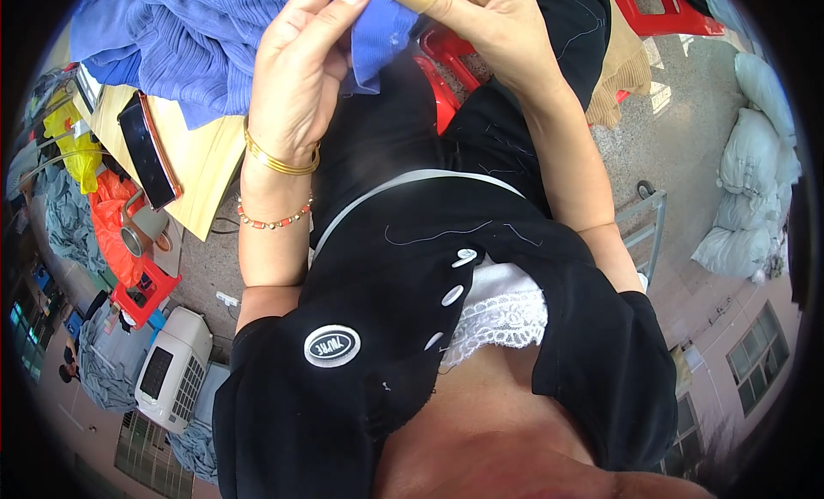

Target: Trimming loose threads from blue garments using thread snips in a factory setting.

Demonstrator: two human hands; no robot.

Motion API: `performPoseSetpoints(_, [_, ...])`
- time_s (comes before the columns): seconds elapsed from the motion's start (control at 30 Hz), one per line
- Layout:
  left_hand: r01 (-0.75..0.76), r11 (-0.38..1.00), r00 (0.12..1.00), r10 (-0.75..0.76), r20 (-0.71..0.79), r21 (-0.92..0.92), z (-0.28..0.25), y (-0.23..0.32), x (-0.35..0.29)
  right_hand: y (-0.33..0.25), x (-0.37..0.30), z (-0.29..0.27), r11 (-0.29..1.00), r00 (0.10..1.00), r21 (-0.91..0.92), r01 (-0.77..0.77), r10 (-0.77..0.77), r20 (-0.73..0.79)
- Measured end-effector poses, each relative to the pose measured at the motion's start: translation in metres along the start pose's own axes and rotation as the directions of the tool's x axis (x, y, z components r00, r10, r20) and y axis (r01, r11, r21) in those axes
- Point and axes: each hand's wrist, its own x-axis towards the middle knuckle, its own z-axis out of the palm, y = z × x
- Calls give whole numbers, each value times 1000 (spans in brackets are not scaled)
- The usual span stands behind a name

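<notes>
A piece of blue ribbed knit fabric [378, 40] hangs between my two hands at the top of the view. My left hand [309, 57] pinches its upper left edge between thumb and fingers. Opposite it, my right hand [493, 23] is closed at the fabric's upper right edge, its thumb wrapped in a yellowish cover. The upper fingertips are cut off by the frame's edge. More blue knit [189, 44] lies heaped on the table to the left of my left hand.
A phone [150, 151] in a reddish case lies on the pale wooden tabletop [206, 169]. Red plastic stools [661, 14] stand at the far right and lower left. A white air cooler [176, 370] stands at left; stuffed white sacks [747, 173] are piled at right.
</notes>
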Motion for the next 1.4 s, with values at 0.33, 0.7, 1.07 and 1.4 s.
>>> performPoseSetpoints(0.33, [7,997,1000,-5,-16,83,3,-7,-19,-12,2,2,999,989,-38,-14,9,-149])
performPoseSetpoints(0.7, [-76,982,997,70,40,174,-1,12,-15,-39,-28,-5,793,988,-597,123,-151,3])
performPoseSetpoints(1.07, [-14,877,997,-25,75,481,-7,19,-9,-45,-28,-13,512,893,-734,446,-315,323])
performPoseSetpoints(1.4, [-11,852,989,-70,134,523,-13,18,-8,-47,-28,-13,553,900,-710,436,-251,357])
